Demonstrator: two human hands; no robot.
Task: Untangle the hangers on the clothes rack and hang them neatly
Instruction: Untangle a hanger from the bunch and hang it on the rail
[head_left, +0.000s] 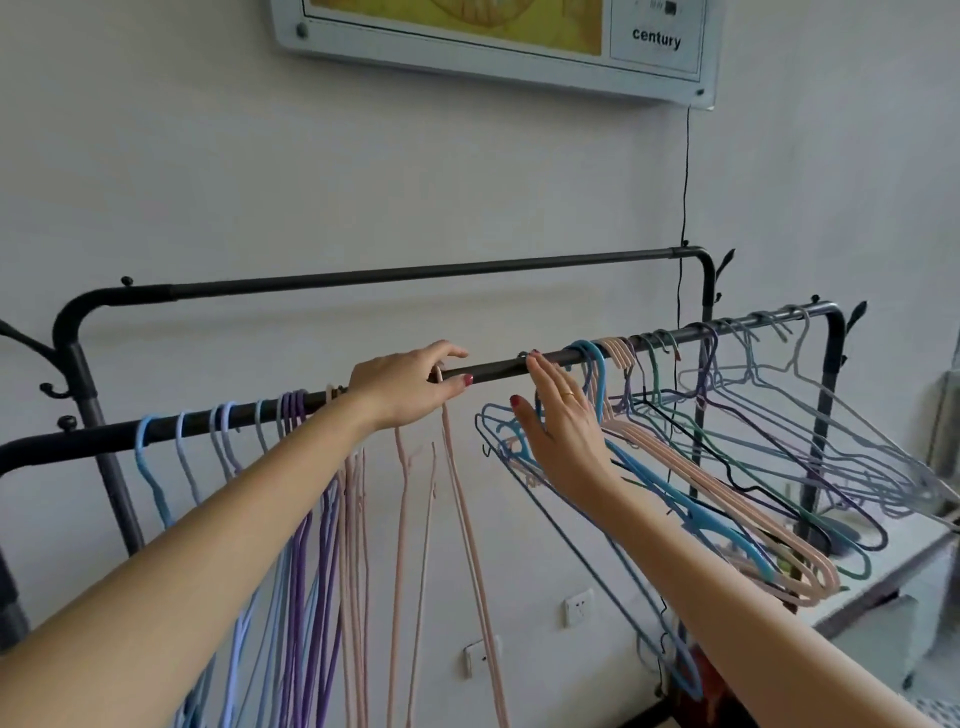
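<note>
A black clothes rack has a near rail (498, 366) running from lower left to upper right. Blue, lilac and purple hangers (306, 519) hang straight on its left part, then pink ones (402, 519). My left hand (402, 387) pinches the hook of a pink hanger (470, 545) at the rail, thumb and fingers curled round it. My right hand (563, 434) is flat with straight fingers against a tangled bunch of blue, pink, green and lilac hangers (727, 467) that splay out to the right. Its fingertips reach the rail.
A second, higher rail (415, 273) runs behind, next to the white wall. A thin black cord (684, 182) drops from a framed board (498, 47) above. Wall sockets (579, 608) sit low down. A white low cabinet (883, 566) stands at the right under the splayed hangers.
</note>
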